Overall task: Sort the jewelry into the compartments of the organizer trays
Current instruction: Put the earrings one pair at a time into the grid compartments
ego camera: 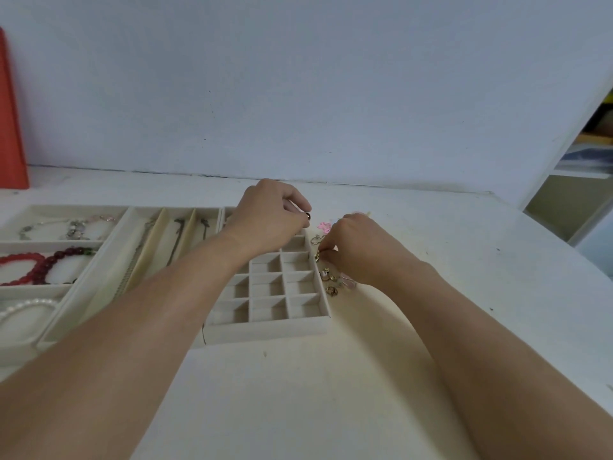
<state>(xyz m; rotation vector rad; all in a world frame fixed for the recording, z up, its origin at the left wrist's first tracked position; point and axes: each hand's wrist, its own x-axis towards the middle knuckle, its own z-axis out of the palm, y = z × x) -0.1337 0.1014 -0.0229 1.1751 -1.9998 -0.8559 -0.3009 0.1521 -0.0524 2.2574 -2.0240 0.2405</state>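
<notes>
On a white tabletop (431, 247) set against a pale blue wall (298, 78), a person's two bare forearms reach forward over three cream velvet organizer trays. Over the far end of the small-celled grid tray (272, 307), the left hand (268, 214) has its fingers curled, its grip pinching a small dark-stoned ring (308, 216) between thumb and fingertip. Just right of that tray's edge, the right hand (358, 247) bends down on a loose pile of gold-toned rings and earrings (330, 280) lying on the tabletop, its fingertips closed on a gold piece (317, 254) at the pile's near side; what exactly that piece is cannot be made out. A pink flower-shaped ornament (324, 226) lies just beyond the two hands. To the left, a tray of long slots (132, 260) holds thin chains laid lengthwise, partly hidden by the left forearm. Farthest left, a wide-sectioned tray (99, 242) carries a silver bracelet (66, 227) in its far section, red beaded bracelets (36, 265) in the middle one, and a white pearl strand (26, 307) nearest the camera. A red upright panel (11, 127) stands at the left edge of the frame, and white shelving (570, 194) shows at far right.
</notes>
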